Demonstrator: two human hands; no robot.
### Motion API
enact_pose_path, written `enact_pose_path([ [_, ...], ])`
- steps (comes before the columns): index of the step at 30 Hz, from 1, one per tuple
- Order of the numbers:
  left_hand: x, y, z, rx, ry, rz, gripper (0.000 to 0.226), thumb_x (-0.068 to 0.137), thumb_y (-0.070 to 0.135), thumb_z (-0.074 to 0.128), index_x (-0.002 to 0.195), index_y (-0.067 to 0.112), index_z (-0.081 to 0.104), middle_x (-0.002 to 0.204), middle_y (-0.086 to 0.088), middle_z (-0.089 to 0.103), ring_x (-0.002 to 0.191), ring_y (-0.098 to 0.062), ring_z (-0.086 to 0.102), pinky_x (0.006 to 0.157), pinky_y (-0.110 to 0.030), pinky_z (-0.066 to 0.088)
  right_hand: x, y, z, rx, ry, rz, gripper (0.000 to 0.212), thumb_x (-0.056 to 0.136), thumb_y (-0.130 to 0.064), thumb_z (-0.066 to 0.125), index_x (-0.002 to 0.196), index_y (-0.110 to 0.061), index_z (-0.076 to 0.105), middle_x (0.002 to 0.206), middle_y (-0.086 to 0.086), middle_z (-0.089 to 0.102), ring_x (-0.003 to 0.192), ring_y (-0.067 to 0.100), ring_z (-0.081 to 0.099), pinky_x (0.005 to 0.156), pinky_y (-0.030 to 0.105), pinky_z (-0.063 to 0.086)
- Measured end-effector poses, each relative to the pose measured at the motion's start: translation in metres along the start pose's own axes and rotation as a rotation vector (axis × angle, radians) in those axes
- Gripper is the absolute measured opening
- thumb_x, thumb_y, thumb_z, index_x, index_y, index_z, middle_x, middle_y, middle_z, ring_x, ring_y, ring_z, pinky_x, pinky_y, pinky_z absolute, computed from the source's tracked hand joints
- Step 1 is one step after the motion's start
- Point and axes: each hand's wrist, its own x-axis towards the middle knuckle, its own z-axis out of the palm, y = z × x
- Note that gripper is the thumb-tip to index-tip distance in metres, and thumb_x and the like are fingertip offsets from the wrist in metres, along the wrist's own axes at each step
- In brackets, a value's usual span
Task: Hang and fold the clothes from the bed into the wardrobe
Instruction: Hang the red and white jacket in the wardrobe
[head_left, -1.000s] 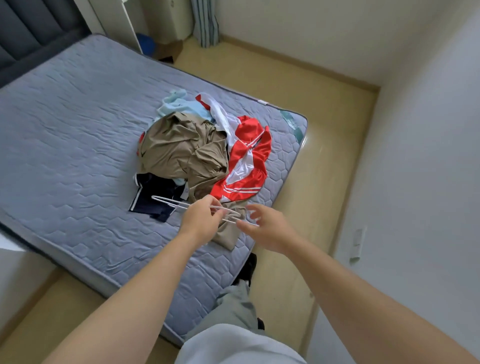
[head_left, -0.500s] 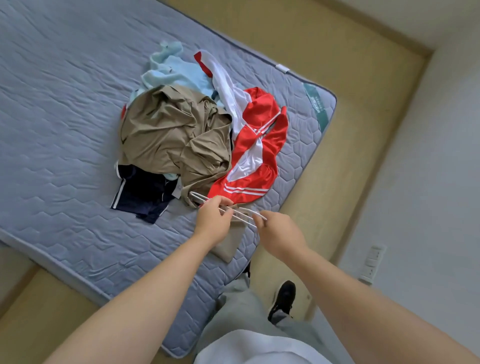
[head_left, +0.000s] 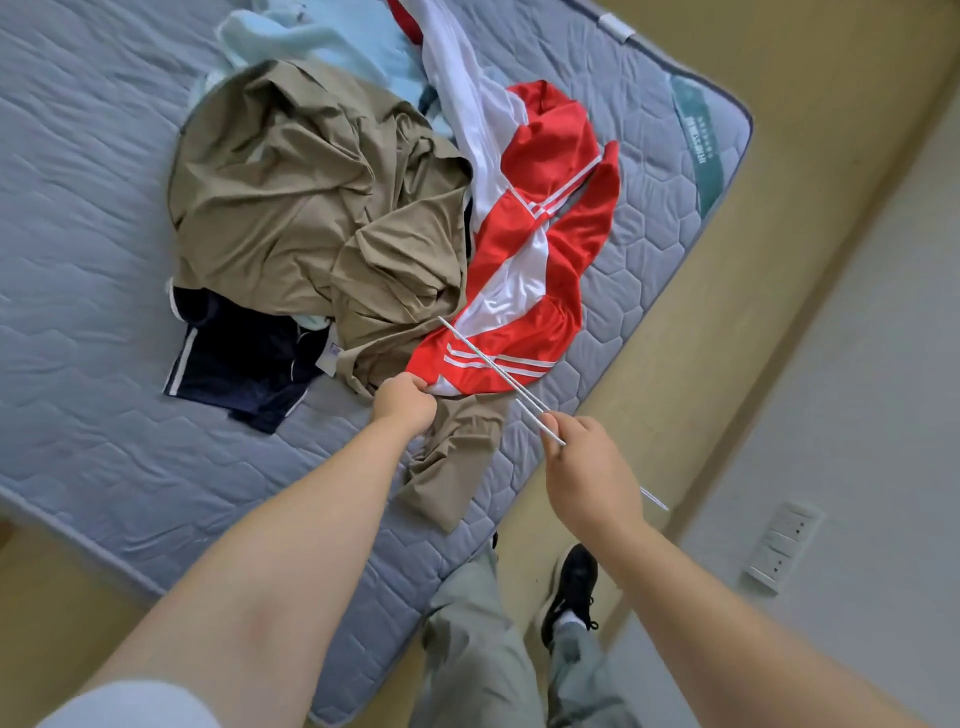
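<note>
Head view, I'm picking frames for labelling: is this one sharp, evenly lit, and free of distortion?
Head view: mostly sharp, the wire hangers readable; soft even light, no hard shadows; slight sheen on the red-and-white jacket; wide-angle bending curves the mattress edge.

Bedroom corner, even light.
Bed (head_left: 78, 208), grey quilted, 9 to 1 o'clock, teal label (head_left: 701, 150) at 2 o'clock; tan floor (head_left: 805, 78) at 1 and 7 o'clock; pale wall (head_left: 883, 364) at 3 o'clock; socket plate (head_left: 784, 545) at 4 o'clock.
</note>
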Motion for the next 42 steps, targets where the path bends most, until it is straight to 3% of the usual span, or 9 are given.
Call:
enact_pose_path([
  [9,0.075,-0.001,0.013,0.066,0.06,-0.064,0.038,0.083,0.021,0.061,0.121,0.024,0.066,0.137,-0.006,0.054,0.124,-0.03,0.052,0.105,-0.036,0.043,0.041,-0.009,0.027,0.041,-0.001,0.029,0.029,0.104,-0.044,0.021,0.084,-0.033,0.038,0.097,-0.004,0.054,0.088,0.021,0.052,0.071,0.035,0.038],
  [15,0.097,-0.01,0.027,-0.023,-0.237,-0.015,0.029,0.088,0.019,0.07,0.117,0.017,0.071,0.128,-0.006,0.065,0.118,-0.025,0.059,0.102,-0.031,0.046,0.057,-0.016,0.041,0.082,0.011,0.041,0.034,0.101,-0.044,0.018,0.069,-0.042,0.03,0.091,-0.006,0.049,0.084,0.017,0.045,0.069,0.035,0.035],
  [18,0.089,-0.014,0.039,-0.012,-0.27,0.04,0.015,0.087,0.009,0.066,0.099,0.017,0.071,0.107,-0.006,0.064,0.107,-0.023,0.057,0.094,-0.024,0.04,0.06,-0.017,0.043,0.096,0.018,0.045,0.037,0.103,-0.042,0.019,0.067,-0.043,0.028,0.09,-0.005,0.048,0.086,0.018,0.045,0.072,0.037,0.037],
  [22,0.05,-0.003,0.038,-0.263,-0.087,0.026,0.02,0.089,0.004,0.058,0.097,0.02,0.067,0.11,-0.006,0.065,0.099,-0.019,0.059,0.085,-0.023,0.042,0.049,-0.023,0.032,0.095,0.059,0.044,0.038,0.105,-0.033,0.024,0.068,-0.041,0.029,0.083,-0.007,0.045,0.081,0.015,0.04,0.066,0.036,0.035],
  [26,-0.008,0.027,0.015,-0.652,-0.132,-0.077,0.04,0.094,-0.004,0.054,0.133,0.006,0.051,0.123,-0.018,0.061,0.106,-0.026,0.061,0.096,-0.039,0.051,0.027,-0.036,0.006,0.101,0.123,0.026,0.03,0.103,-0.031,0.026,0.074,-0.031,0.032,0.082,0.0,0.048,0.081,0.023,0.043,0.064,0.038,0.038],
  [30,-0.068,0.053,-0.025,-0.853,-0.31,-0.134,0.029,0.098,-0.01,0.041,0.093,0.009,0.064,0.088,-0.013,0.065,0.081,-0.026,0.062,0.068,-0.03,0.047,-0.002,-0.05,-0.027,0.125,0.197,-0.014,0.025,0.102,-0.024,0.03,0.079,-0.032,0.038,0.085,0.002,0.051,0.081,0.024,0.048,0.062,0.037,0.038],
  [33,-0.108,0.066,-0.059,-0.889,-0.232,-0.074,0.033,0.09,-0.014,0.042,0.085,0.008,0.065,0.078,-0.009,0.062,0.066,-0.017,0.055,0.057,-0.022,0.047,-0.024,-0.061,-0.05,0.178,0.248,-0.032,0.026,0.105,-0.028,0.029,0.082,-0.032,0.041,0.084,-0.002,0.051,0.084,0.024,0.05,0.062,0.037,0.037],
  [37,-0.156,0.073,-0.106,-0.754,0.016,0.049,0.028,0.082,-0.002,0.045,0.098,0.008,0.065,0.098,-0.01,0.066,0.087,-0.024,0.058,0.084,-0.038,0.051,-0.053,-0.072,-0.078,0.219,0.283,-0.024,0.028,0.105,-0.035,0.028,0.084,-0.026,0.043,0.091,0.005,0.056,0.082,0.028,0.052,0.062,0.036,0.032],
  [42,-0.23,0.077,-0.16,-0.756,0.152,0.2,0.008,0.068,0.023,0.054,0.072,0.015,0.054,0.064,0.0,0.058,0.066,-0.021,0.052,0.062,-0.031,0.041,-0.095,-0.087,-0.109,0.272,0.338,-0.122,0.051,0.104,-0.052,0.019,0.102,-0.017,0.056,0.1,0.01,0.062,0.092,0.034,0.055,0.071,0.04,0.038],
])
